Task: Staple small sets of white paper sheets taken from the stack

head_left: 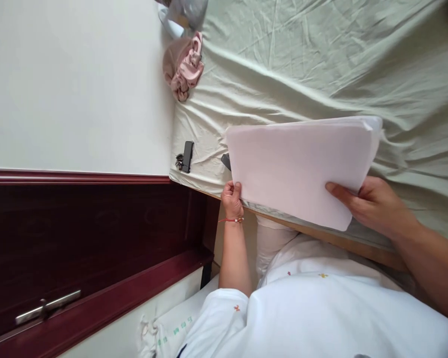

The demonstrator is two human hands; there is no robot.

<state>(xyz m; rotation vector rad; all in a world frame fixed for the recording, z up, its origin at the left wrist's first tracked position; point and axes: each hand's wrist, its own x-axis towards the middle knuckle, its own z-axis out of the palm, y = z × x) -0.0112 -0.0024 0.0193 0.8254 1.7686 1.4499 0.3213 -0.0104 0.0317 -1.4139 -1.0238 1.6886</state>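
Note:
A stack of white paper [298,169] is held in front of me, slightly tilted, over the near edge of a bed-like surface. My left hand [232,198] pinches its lower left corner, thumb on top, with a red beaded string round the wrist. At the lower right edge, my right hand [369,201] grips the stack with the thumb across the top sheet and the fingers hidden underneath. Several sheet edges show at the upper right corner. Just left of the paper, a small dark object [226,161] is partly covered by it.
A wrinkled pale green sheet [283,94] covers the surface. Near its left edge lie a black rectangular device [187,156] and keys [179,161]. Farther back are a crumpled pink cloth [184,67] and a plastic bag [188,12]. A dark red door [78,238] with a metal bolt stands left.

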